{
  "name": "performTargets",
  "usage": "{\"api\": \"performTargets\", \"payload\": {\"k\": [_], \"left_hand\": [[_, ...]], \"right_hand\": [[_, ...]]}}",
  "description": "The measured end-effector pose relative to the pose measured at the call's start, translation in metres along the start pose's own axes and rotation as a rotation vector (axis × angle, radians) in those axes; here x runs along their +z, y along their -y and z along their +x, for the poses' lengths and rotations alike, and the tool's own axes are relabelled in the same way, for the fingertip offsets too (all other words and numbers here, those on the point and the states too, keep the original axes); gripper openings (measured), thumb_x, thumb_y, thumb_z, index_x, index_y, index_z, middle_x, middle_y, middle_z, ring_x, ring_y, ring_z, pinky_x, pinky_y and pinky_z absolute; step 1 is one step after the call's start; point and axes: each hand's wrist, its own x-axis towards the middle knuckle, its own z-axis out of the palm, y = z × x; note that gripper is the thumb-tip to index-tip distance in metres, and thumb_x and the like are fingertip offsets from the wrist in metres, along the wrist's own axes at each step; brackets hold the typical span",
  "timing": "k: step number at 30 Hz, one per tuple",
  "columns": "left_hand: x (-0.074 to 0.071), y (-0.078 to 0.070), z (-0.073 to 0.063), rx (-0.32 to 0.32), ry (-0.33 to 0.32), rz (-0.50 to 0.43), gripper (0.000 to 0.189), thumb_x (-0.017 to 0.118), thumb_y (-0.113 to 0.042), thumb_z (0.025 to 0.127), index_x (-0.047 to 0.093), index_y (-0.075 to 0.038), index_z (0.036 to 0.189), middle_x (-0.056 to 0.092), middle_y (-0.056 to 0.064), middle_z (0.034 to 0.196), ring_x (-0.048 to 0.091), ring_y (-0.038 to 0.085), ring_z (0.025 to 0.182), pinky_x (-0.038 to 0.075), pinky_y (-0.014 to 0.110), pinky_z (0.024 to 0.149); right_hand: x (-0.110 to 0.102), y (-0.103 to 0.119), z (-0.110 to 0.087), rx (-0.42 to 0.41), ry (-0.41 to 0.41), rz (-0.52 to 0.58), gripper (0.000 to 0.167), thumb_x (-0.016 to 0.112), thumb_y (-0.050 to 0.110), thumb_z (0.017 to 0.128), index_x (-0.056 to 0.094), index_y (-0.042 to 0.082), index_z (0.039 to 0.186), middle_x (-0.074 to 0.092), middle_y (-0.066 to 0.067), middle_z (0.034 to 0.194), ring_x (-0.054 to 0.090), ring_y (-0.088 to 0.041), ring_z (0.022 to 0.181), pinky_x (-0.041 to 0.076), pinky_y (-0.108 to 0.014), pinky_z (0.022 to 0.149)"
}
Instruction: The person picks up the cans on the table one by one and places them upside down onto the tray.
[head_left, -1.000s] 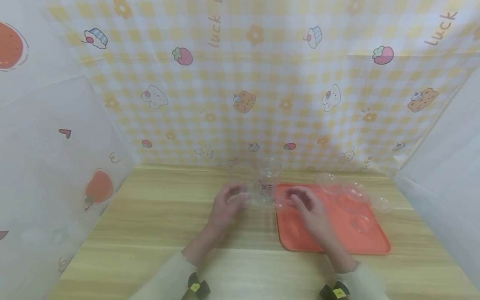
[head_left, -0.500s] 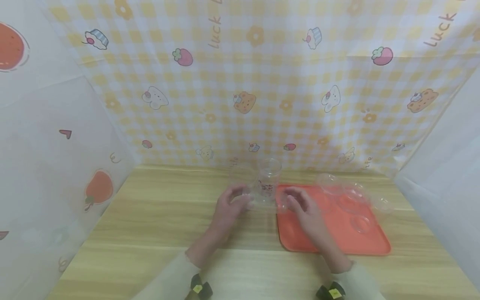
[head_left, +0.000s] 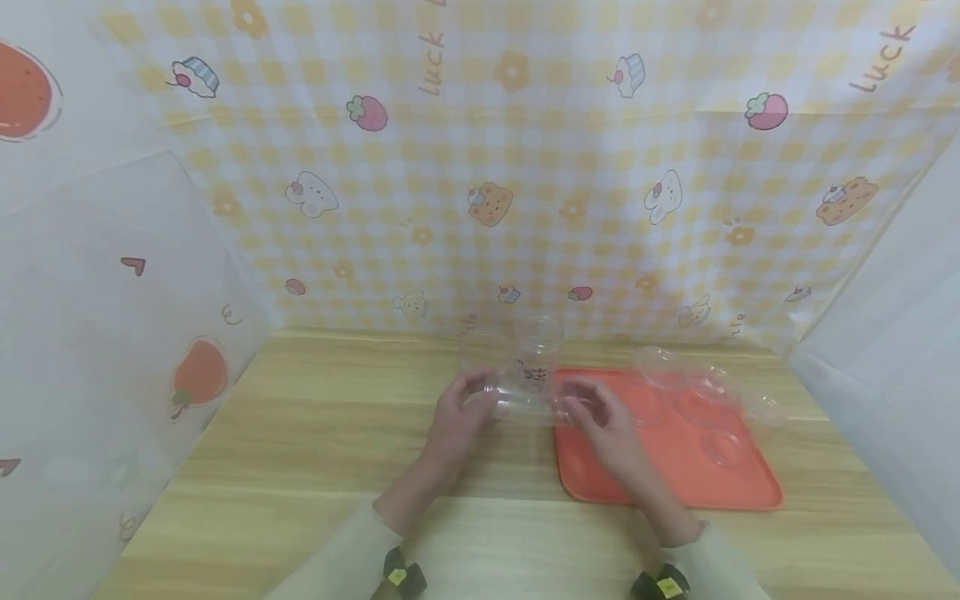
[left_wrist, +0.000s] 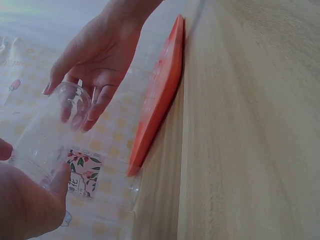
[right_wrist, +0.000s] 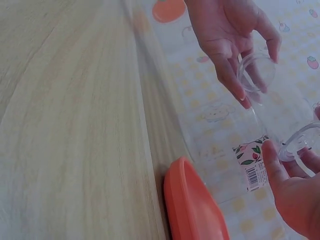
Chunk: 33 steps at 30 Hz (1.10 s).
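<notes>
A clear plastic jar (head_left: 525, 407) lies sideways between my two hands, raised over the wood-grain table. My left hand (head_left: 456, 410) grips its left end, thumb towards me and fingers behind. At the other end, the thumb and fingers of my right hand (head_left: 603, 417) curl round the rim. In the right wrist view, the jar (right_wrist: 282, 107) shows a round end at each hand. Just behind stands an upright clear jar (head_left: 540, 354); its pink floral label (left_wrist: 86, 172) shows in the left wrist view.
Another clear container (head_left: 483, 343) stands left of the upright jar. On the right lies an orange-red tray (head_left: 637, 482) with several clear round pieces, one a small ring (head_left: 722, 448). A patterned cloth (head_left: 487, 142) hangs behind the table, with pale side walls.
My right hand has moved left, closer to my left hand, and now holds the jar's right end. My left hand has shifted slightly right. The upright jar and tray stay put.
</notes>
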Motion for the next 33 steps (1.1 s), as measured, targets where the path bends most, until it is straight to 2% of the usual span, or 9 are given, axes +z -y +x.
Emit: {"api": "performTargets", "payload": {"k": [8,13,17,20,25,30,33], "left_hand": [[0.0,-0.002,0.0,0.007,0.015,0.06,0.044,0.062,-0.01,0.098,0.05,0.003,0.139,0.05,0.023,0.139,0.06,0.045,0.108,0.053,0.051,0.096],[-0.002,-0.002,-0.001,0.002,0.033,0.089,0.043,0.064,-0.011,0.098,0.052,-0.001,0.138,0.053,0.02,0.136,0.061,0.046,0.108,0.051,0.056,0.097],[-0.004,-0.001,-0.002,0.019,0.062,0.111,0.044,0.066,-0.012,0.097,0.052,-0.002,0.138,0.054,0.017,0.136,0.06,0.044,0.113,0.053,0.048,0.097],[-0.006,-0.002,-0.003,0.04,0.091,0.128,0.044,0.066,-0.013,0.097,0.052,-0.002,0.137,0.055,0.017,0.136,0.06,0.041,0.116,0.055,0.04,0.096],[-0.008,-0.005,-0.003,0.056,0.123,0.153,0.044,0.067,-0.016,0.098,0.052,-0.001,0.137,0.056,0.017,0.136,0.062,0.033,0.116,0.054,0.037,0.095],[-0.011,-0.008,-0.001,0.074,0.14,0.206,0.043,0.068,-0.018,0.099,0.054,-0.002,0.135,0.057,0.017,0.136,0.063,0.031,0.114,0.055,0.038,0.095],[-0.013,-0.009,0.0,0.09,0.15,0.227,0.038,0.067,-0.017,0.099,0.056,-0.002,0.133,0.059,0.015,0.134,0.065,0.032,0.111,0.056,0.038,0.093]], "right_hand": [[-0.002,-0.002,0.0,-0.021,-0.017,-0.052,0.031,0.059,0.004,0.102,0.056,-0.008,0.131,0.064,-0.026,0.12,0.068,-0.032,0.102,0.059,-0.043,0.086],[-0.003,-0.001,-0.001,-0.043,-0.003,-0.049,0.03,0.057,0.001,0.103,0.055,-0.01,0.131,0.063,-0.029,0.121,0.068,-0.032,0.104,0.059,-0.042,0.086],[-0.007,-0.002,-0.002,-0.064,0.01,-0.027,0.03,0.055,-0.001,0.103,0.054,-0.013,0.131,0.062,-0.033,0.12,0.067,-0.037,0.105,0.057,-0.048,0.087],[-0.012,-0.002,-0.004,-0.071,0.012,-0.022,0.029,0.054,-0.002,0.104,0.053,-0.013,0.131,0.064,-0.031,0.119,0.067,-0.037,0.105,0.056,-0.05,0.088],[-0.018,-0.002,-0.007,-0.08,0.006,-0.056,0.029,0.053,-0.002,0.104,0.053,-0.012,0.131,0.068,-0.021,0.116,0.069,-0.029,0.104,0.057,-0.045,0.088],[-0.024,-0.002,-0.009,-0.07,-0.012,-0.095,0.03,0.053,-0.001,0.104,0.054,-0.012,0.132,0.066,-0.024,0.119,0.068,-0.03,0.103,0.058,-0.038,0.087],[-0.028,-0.002,-0.009,-0.067,-0.023,-0.115,0.03,0.054,0.0,0.104,0.054,-0.012,0.132,0.063,-0.029,0.121,0.068,-0.026,0.103,0.058,-0.035,0.087]]}}
